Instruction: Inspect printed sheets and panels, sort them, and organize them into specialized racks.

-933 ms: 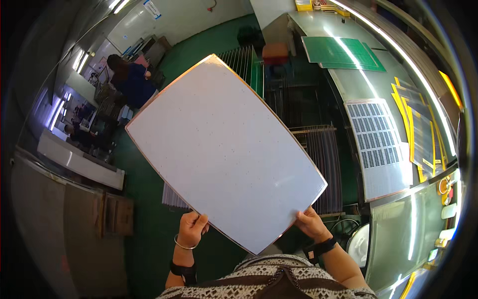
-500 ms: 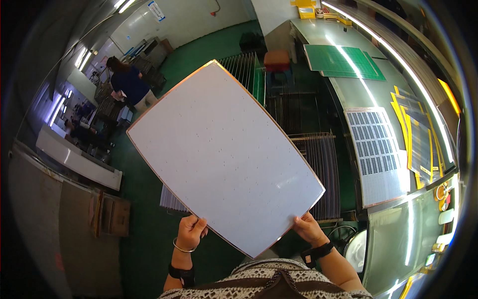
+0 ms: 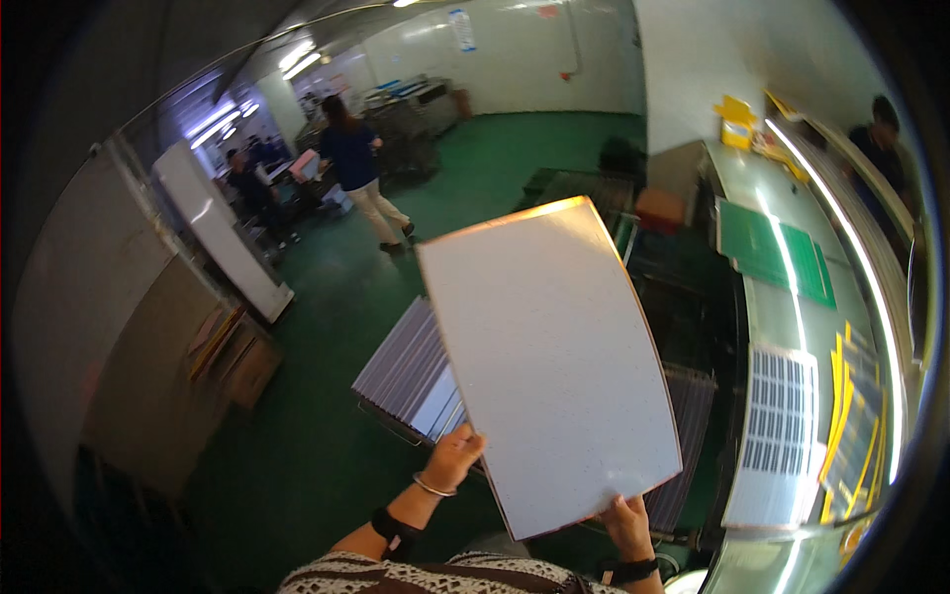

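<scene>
White in the head view: holding a thin copper-edged panel [image 3: 554,366] aloft, pinched by left hand [image 3: 455,460] at its left edge and right hand [image 3: 627,527] at its near edge. Already lifted, seemingly, but not yet set down. More room over green floor [image 3: 327,396] at left than by dark slotted rack [image 3: 693,436] and workbench [image 3: 767,317] at right.

Your pale panel [image 3: 559,366], faintly speckled and copper-edged, contrasts with your brown-and-white patterned top [image 3: 435,579]; green sheets [image 3: 757,241] lie toward the grey-green counter's [image 3: 740,178] far end.
</scene>
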A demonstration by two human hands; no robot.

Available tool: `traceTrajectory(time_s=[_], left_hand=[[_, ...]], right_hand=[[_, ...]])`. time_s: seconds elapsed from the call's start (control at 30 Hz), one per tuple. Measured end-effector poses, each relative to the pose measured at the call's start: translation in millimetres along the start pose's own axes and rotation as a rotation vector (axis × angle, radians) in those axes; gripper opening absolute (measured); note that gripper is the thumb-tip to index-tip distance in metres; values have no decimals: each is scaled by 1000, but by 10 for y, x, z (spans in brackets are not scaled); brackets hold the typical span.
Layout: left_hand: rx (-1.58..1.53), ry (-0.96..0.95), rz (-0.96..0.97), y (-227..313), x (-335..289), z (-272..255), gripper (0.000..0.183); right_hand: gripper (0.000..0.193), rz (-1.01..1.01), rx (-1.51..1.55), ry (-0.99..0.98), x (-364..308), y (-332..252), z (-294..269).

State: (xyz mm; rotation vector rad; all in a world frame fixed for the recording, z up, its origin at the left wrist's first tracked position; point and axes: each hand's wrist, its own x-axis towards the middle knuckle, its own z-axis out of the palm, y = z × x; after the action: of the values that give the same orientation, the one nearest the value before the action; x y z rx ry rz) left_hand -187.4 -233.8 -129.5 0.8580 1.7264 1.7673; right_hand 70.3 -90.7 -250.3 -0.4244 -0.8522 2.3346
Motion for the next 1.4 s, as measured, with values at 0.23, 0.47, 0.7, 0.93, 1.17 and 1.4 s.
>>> traceTrajectory(time_s=[0.23,0.47,0.7,0.93,1.17,1.4], left_hand=[[-84,123,-143,-157,-217,-132,21],[-15,508,-205,-129,-937,-883,17],[-43,811,-19,-310,-1435,-2032,28],[112,899,52,-203,-1606,-3550,33],[-63,842,61,-91,-1184,-5220,19],[-108,742,13,-60,-89,-6530,11]], right_hand=[[43,109,5,-8,127,81,215],[48,276,-37,-292,510,654,655],[49,620,-225,-353,829,1475,1727],[51,885,-208,-555,1447,3171,2551],[53,725,-424,-698,1875,3938,3917],[39,693,-534,-663,2778,4838,4517]])
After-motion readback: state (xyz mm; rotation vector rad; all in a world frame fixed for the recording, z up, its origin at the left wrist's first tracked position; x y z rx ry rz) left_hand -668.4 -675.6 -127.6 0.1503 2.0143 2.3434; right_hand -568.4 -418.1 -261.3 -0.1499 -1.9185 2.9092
